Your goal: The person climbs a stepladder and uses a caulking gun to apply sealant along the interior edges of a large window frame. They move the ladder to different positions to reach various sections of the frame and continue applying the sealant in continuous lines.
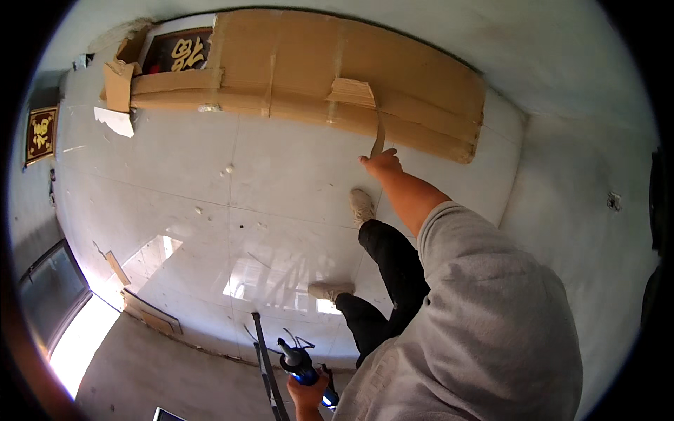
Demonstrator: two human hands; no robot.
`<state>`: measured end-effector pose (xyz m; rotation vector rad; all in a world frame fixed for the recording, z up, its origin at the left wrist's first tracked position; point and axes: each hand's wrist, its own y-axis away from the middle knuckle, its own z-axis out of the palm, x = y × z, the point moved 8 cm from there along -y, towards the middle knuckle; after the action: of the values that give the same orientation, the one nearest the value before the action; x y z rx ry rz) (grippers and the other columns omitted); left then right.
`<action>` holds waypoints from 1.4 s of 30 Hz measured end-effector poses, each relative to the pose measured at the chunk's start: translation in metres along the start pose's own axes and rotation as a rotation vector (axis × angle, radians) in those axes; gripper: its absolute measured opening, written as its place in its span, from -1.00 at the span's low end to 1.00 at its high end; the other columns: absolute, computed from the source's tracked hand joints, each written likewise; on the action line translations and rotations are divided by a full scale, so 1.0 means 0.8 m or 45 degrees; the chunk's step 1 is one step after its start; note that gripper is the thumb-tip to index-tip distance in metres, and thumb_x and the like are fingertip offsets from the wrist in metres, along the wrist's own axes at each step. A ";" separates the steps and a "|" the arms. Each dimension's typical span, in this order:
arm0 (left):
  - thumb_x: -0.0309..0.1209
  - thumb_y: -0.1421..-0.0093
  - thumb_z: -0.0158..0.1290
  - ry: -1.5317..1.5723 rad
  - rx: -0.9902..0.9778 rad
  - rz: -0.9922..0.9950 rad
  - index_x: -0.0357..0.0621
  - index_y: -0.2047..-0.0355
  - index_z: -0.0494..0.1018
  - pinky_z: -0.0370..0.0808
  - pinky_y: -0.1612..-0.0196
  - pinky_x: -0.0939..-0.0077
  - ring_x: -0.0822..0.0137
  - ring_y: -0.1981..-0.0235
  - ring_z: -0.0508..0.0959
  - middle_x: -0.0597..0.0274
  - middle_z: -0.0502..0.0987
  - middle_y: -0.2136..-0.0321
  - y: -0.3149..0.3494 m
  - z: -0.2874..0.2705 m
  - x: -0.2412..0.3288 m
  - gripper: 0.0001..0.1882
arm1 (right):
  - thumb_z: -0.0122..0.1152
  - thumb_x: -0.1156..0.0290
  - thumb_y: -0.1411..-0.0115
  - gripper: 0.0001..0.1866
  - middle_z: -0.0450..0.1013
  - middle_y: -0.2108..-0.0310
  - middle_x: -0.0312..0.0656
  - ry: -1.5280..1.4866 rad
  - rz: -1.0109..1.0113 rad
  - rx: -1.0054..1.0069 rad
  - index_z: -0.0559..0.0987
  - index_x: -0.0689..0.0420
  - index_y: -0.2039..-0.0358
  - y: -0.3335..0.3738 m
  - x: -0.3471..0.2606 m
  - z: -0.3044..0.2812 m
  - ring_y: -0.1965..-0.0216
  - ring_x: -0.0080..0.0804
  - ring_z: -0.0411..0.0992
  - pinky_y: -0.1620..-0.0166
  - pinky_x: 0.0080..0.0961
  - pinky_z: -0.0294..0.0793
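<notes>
A long brown cardboard package [281, 49] lies along the wall at the top. Its left end is torn away, baring part of a dark framed panel [161, 55] with a gold character. From a torn flap [353, 91] a narrow cardboard strip [380, 126] curls down to my right hand [384, 165], whose fingers are closed on its end. Low in view, my left hand [309, 394] grips a blue-and-black handheld tool [300, 366] with a grey tapered tip. Its exact kind I cannot make out. Dark bars [265, 365] stand right beside that hand.
My feet [330, 291] are on the glossy pale tiled floor [281, 161], where small crumbs lie. A white torn scrap [114, 121] lies by the package's open end. A framed gold-character panel [41, 135] is at the far left, above a bright opening [84, 340].
</notes>
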<state>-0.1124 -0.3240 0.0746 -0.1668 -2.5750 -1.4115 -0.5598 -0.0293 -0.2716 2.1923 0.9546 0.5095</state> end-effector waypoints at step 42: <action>-0.31 0.17 0.27 0.160 0.102 0.740 -0.32 0.20 0.46 0.50 0.24 0.30 0.16 0.44 0.54 -0.02 0.53 0.48 0.140 -0.216 0.041 -0.49 | 0.13 0.51 -0.10 -0.28 0.44 0.12 -0.10 -0.557 -1.776 -2.342 0.18 0.23 -0.30 0.872 0.017 -0.158 0.34 -0.49 0.43 0.35 -0.54 0.46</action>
<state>-0.1018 -0.4093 0.2640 -0.7204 -2.2128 -1.0589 -0.2861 -0.3113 0.3187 -0.1832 0.8310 0.0181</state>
